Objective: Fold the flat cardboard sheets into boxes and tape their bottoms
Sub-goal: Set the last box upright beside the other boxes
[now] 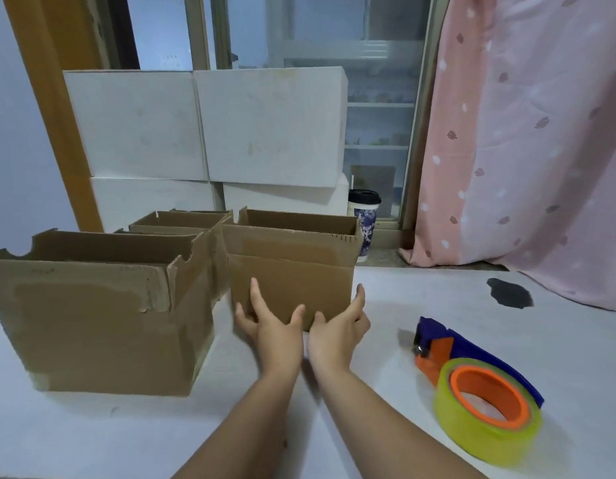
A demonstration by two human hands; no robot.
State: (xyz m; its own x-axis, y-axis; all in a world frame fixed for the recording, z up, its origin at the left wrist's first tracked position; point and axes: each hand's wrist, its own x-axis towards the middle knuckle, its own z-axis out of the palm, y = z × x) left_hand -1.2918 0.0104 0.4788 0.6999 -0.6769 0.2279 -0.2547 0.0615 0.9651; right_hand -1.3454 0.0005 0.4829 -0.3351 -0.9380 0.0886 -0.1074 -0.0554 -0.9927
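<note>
While the small cardboard box [292,271] stands upright on the white counter [92,437], open end up, it is bracketed at its base by both hands. The left hand [272,330] is laid against the lower left of the front panel with fingers spread and mostly straight. The right hand [337,331] is set at the lower right corner, fingers extended up along the edge. Nothing is pinched; the box is only pressed between open palms.

The bottom of the box is hidden, so it cannot be told whether it is taped. If the box is lifted or turned with the bottom flaps unsealed, they could be expected to drop open. Because the hold is low and made by flat pressure alone, an empty, light carton could be tipped backward or slid out of the palms on the smooth counter.

A larger cardboard box [102,323] stands just beside it on the left, with a third box [182,219] behind. A sideways shove could jam the upright flaps against these. The tape dispenser [472,382], loaded with a yellow-green roll, lies near the right forearm and could be swept aside by a careless pull-back. A lidded paper cup [363,216] behind the box could be knocked if the box is pushed away.
</note>
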